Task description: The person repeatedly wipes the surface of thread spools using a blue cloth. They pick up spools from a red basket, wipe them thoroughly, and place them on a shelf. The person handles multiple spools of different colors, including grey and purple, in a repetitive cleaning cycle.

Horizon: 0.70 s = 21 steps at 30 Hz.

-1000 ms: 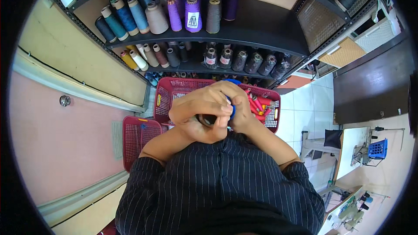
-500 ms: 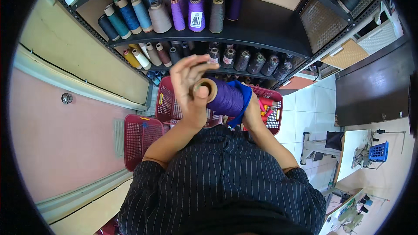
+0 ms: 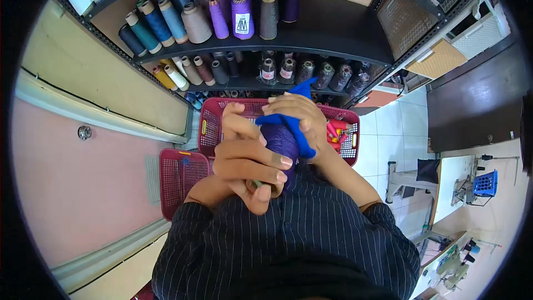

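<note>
Head view shows left hand (image 3: pixel 247 161) fingers gripping the purple thread cone (image 3: pixel 280 144) while right hand (image 3: pixel 302 119) presses a blue cloth (image 3: pixel 294 128) on it, seemingly mid-wipe; turning the cone looks due next.

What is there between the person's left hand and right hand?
In the head view, a purple thread cone sits between the left hand and the right hand, with a blue cloth draped over it.

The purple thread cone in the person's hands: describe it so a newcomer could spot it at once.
Below the dark shelving rack of thread cones, over the red basket, both hands meet. Left hand and right hand grip the purple thread cone; it alone is off the shelves, under a blue cloth.
</note>
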Motion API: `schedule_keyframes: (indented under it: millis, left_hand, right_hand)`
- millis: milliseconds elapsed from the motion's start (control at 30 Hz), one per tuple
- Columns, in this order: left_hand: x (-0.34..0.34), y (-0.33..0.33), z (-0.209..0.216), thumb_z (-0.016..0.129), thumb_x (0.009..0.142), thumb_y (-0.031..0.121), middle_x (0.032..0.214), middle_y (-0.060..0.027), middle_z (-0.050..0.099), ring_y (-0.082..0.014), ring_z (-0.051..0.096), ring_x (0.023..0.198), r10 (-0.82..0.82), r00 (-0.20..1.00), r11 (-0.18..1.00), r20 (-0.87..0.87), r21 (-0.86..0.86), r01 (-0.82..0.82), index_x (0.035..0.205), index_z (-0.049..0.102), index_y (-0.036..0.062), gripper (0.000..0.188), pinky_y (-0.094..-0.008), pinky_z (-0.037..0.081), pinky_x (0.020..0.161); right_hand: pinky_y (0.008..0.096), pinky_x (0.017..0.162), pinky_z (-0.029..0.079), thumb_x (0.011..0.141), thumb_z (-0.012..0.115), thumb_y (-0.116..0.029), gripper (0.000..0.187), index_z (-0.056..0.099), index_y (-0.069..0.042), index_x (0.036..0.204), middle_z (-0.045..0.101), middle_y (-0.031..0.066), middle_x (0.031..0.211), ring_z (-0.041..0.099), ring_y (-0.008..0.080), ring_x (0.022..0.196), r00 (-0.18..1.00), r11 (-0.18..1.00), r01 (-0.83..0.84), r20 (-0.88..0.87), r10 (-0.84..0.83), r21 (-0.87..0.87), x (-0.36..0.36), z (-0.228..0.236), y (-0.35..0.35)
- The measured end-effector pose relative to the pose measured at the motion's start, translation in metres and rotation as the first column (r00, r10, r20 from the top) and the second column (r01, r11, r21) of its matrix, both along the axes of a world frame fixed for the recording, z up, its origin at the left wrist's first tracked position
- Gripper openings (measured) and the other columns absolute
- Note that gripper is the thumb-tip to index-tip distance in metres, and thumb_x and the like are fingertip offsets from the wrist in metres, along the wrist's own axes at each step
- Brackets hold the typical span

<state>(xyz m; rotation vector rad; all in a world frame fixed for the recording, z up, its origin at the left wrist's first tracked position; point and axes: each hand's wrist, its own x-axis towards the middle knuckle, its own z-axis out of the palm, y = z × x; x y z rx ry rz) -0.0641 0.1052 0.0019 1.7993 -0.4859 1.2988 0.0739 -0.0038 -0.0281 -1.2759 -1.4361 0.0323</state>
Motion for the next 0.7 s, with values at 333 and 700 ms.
schedule_keyframes:
  millis: [333, 700]
  left_hand:
    - [0.007, 0.006, -0.003, 0.046, 0.083, 0.063, 0.074, 0.0094, 0.069, -0.0189, 0.042, 0.079, -0.071, 0.993, 0.992, -0.092, 0.097, 0.08, 0.068, 0.067, 0.0243, 0.047, -0.0443, 0.023, 0.095]
    - [0.012, 0.003, -0.006, 0.04, 0.074, 0.083, 0.064, 0.0038, 0.067, -0.0189, 0.039, 0.071, -0.167, 0.983, 0.986, 0.075, 0.032, 0.165, 0.064, 0.064, 0.0204, 0.068, -0.0417, 0.022, 0.081]
  right_hand:
    - [0.0435, 0.093, 0.046, 0.099, 0.028, -0.044, 0.061, 0.066, 0.004, 0.099, 0.067, 0.0193, 0.101, 0.064, 0.0299, 0.096, 0.948, 0.999, -0.052, -0.314, 0.045, -0.013, -0.008, 0.018, -0.022]
    - [0.0386, 0.09, 0.045, 0.093, 0.039, -0.044, 0.054, 0.064, 0.002, 0.101, 0.064, 0.0183, 0.1, 0.062, 0.0297, 0.097, 0.921, 0.977, -0.177, -0.369, 0.122, -0.119, 0.017, -0.038, -0.006]
